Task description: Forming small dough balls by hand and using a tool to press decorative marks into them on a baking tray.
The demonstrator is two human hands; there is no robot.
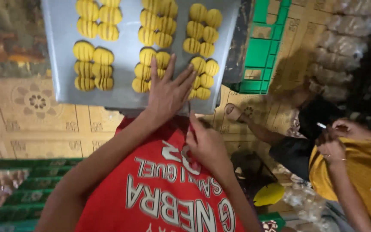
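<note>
Grey metal baking tray [121, 92] held level at chest height, near edge just above the red shirt [159, 189], far edge cut off by the top of the frame. Bare strips of tray open between the three columns of yellow ridged cookies [93, 64]; wider bare margin along the left rim and the near rim. To the right, a dark board and a green plastic crate [260, 47] close beside the tray's right edge; patterned tan floor [35, 116] open on the left.

Left hand [168, 92] laid flat on the tray, palm down, fingers spread and straight, fingertips touching the middle cluster of cookies near the front edge; open, clasping nothing. Forearm stretched up from lower left across the shirt.

Right hand [205, 144] curled just below the tray's near rim, fingers pinched together, possibly on the rim or the shirt; blurred, contents not clear.

Stacked green crates [22, 193] lower left. At right, another person in a yellow shirt [366, 167], hands together on a small white thing. Clear-wrapped packages [344, 38] piled upper right.
</note>
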